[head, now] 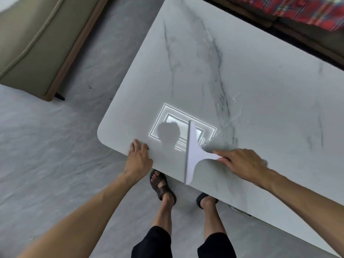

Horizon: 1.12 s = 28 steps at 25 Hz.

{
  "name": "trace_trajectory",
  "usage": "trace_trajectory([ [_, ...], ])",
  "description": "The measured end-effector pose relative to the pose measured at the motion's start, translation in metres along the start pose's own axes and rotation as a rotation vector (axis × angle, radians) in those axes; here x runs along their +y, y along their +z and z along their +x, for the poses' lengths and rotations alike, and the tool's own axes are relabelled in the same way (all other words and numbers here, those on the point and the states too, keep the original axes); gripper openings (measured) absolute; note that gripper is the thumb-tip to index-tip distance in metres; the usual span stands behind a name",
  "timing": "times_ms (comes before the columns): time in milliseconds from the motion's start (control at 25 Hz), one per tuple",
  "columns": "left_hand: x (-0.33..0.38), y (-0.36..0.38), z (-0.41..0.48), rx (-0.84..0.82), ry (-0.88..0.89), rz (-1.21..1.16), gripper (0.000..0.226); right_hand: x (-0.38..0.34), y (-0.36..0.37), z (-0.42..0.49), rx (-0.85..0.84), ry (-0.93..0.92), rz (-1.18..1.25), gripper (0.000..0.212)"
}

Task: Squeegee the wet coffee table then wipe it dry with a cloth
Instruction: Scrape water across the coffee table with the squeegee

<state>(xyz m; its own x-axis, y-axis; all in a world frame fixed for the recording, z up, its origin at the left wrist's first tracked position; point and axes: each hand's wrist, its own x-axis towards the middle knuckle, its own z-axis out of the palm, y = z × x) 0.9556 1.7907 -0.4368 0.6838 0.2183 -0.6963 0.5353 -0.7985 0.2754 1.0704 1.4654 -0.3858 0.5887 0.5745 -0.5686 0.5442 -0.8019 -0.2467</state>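
1. Squeegee (193, 155): a white, T-shaped tool lying low on the marble-patterned coffee table (260, 86), near the corner closest to the person, its long grey blade running across the near edge so that the lower tip overhangs the floor.
2. Right hand (242, 162) closes its fingers around the squeegee's handle end, with the forefinger stretched along the top; that hold likely presses the blade flat against the surface so it drags water rather than skipping over it.
3. Left hand (138, 155) rests on the table's near edge, fingers spread and curled lightly over the rim, holding nothing; it probably steadies the person while they lean over.
4. Water (226, 125) shows as a thin streak and a few droplets just beyond the blade's far end, so my judgement is that the squeegee step is under way and the blade is angled to push liquid toward the edge.
5. Cloth: none is visible, so drying is not yet begun.
6. Ceiling-light reflection (178, 127) glares on the tabletop beside the blade.
7. Writing: no brand, label or text can be read anywhere.
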Motion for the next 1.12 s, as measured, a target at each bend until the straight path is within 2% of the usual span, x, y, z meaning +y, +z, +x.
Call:
trace_trajectory([
  [80, 0.010, 0.002, 0.002, -0.062, -0.060, 0.029, 0.050, 0.031, -0.003, -0.029, -0.041, 0.121, -0.052, 0.040],
  [120, 0.013, 0.001, 0.002, -0.039, -0.080, 0.013, 0.048, 0.038, -0.004, -0.041, -0.049, 0.156, -0.066, 0.039],
  [200, 0.012, -0.006, 0.000, 0.129, -0.119, -0.093, 0.038, 0.032, -0.009, -0.050, -0.048, 0.164, -0.038, 0.039],
  [280, 0.002, -0.018, -0.007, 0.286, -0.188, -0.241, 0.028, -0.004, -0.013, -0.034, -0.041, 0.079, 0.027, 0.039],
  [400, -0.031, -0.040, -0.009, 0.413, -0.298, -0.382, 0.020, -0.094, -0.011, 0.032, -0.051, -0.098, 0.161, 0.039],
  [560, -0.080, -0.065, -0.006, 0.527, -0.403, -0.368, 0.018, -0.204, 0.001, 0.126, -0.006, -0.195, 0.228, 0.033],
  [680, -0.099, -0.070, -0.004, 0.522, -0.392, -0.316, 0.025, -0.233, 0.008, 0.152, 0.011, -0.197, 0.182, 0.033],
  [760, -0.099, -0.065, -0.005, 0.433, -0.341, -0.289, 0.032, -0.217, 0.012, 0.144, 0.045, -0.166, 0.178, 0.032],
  [920, -0.069, -0.039, -0.008, 0.241, -0.184, -0.271, 0.033, -0.132, 0.014, 0.076, 0.067, -0.074, 0.153, 0.036],
  [1120, 0.009, 0.004, -0.019, 0.117, 0.080, -0.188, 0.037, -0.016, 0.028, -0.039, 0.056, 0.196, 0.038, 0.035],
])
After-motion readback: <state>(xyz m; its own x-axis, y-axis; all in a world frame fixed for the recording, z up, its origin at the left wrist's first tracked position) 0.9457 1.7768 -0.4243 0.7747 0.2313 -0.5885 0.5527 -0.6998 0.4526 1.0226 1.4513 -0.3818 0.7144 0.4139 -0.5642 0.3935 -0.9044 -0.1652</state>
